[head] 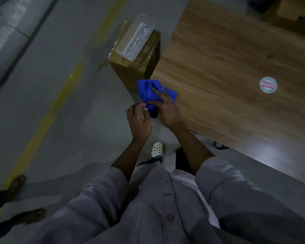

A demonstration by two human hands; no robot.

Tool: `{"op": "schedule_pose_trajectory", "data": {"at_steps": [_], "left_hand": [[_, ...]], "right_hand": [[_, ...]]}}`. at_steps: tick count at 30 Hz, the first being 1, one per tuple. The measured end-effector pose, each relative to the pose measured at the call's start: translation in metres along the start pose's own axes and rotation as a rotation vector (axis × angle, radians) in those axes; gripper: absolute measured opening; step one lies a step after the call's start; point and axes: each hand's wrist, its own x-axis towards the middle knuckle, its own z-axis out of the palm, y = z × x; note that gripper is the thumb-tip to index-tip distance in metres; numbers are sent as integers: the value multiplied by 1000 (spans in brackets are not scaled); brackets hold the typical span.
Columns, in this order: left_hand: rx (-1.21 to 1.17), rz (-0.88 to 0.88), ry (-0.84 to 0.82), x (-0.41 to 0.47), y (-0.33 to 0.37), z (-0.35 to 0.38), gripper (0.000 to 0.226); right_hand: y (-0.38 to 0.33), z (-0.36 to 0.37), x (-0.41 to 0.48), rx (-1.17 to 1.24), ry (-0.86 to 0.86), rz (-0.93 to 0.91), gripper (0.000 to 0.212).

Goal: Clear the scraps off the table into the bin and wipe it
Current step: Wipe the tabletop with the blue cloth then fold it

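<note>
A blue cloth (148,94) is bunched at the near left corner of the wooden table (227,71), partly hanging past the edge. My right hand (165,108) lies over the cloth with its fingers curled round it. My left hand (137,118) is beside it, off the table edge, with its fingertips pinching the cloth's lower end. A white slotted plastic bin (136,39) lies on top of a cardboard box (130,67) standing on the floor against the table's left side.
A round sticker (268,84) is on the tabletop to the right. Another cardboard box (292,9) sits at the table's far right corner. A yellow line (48,120) crosses the grey floor. Another person's sandalled feet (18,185) stand at the lower left.
</note>
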Motion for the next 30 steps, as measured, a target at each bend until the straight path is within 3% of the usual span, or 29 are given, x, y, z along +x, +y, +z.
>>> {"op": "schedule_pose_trajectory", "data": {"at_steps": [3,5,8,12,16,18,21,23,25,28,30], "left_hand": [[2,17,-18,11,1,3,22],[-11,-10,-54,12,0,10,26],[-14,-56,-65,13,-6,23,23],[37,-74,-1,12,-4,33,17],[92,-66,93,16,10,38,22],[69,-80,145,25,21,40,20],[18,-89,227,36,39,43,20],[5,-102,272,40,48,46,21],[1,-132,307,39,52,51,22],[19,-219,275,33,53,58,23],[35,-243,230,32,49,60,23]], "right_hand": [[9,-26,-29,-72,178,98,52],[20,-30,-63,-138,206,216,42],[28,-9,-95,-131,-2,354,44],[20,9,-62,-154,-146,182,49],[14,1,8,-154,-339,-71,34],[19,-14,28,-37,-255,-96,43],[25,-45,36,67,146,2,62],[28,-52,30,-9,242,-105,54],[33,-43,20,-115,47,-258,50],[47,-20,6,-225,-415,-294,61],[58,-12,12,-237,-459,-341,54]]}}
